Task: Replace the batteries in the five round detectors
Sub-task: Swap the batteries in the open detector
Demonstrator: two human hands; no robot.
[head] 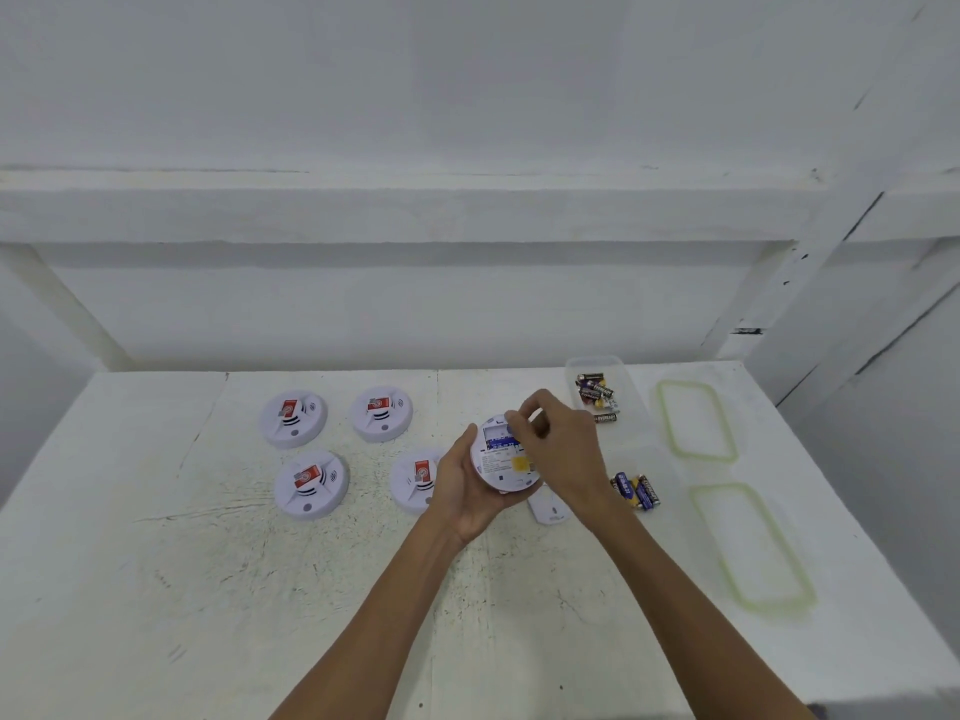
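Note:
My left hand (pixel 460 488) holds a round white detector (pixel 501 467) with its back up; the battery bay is open and a blue battery lies in it. My right hand (pixel 558 444) pinches at the bay's top edge; whether its fingers hold a battery I cannot tell. The detector's white cover (pixel 546 509) lies on the table just below it. Several more detectors lie face up to the left, each with a red label: two at the back (pixel 293 419) (pixel 382 413), two in front (pixel 310 483) (pixel 415 483), the last partly hidden by my left hand.
A clear tub (pixel 636 407) with black batteries stands at the back right. A second clear tub (pixel 670 475) in front of it holds blue batteries (pixel 636 491). Two green-rimmed lids (pixel 696 420) (pixel 750 548) lie further right. The white table (pixel 156 563) ends at a wall behind.

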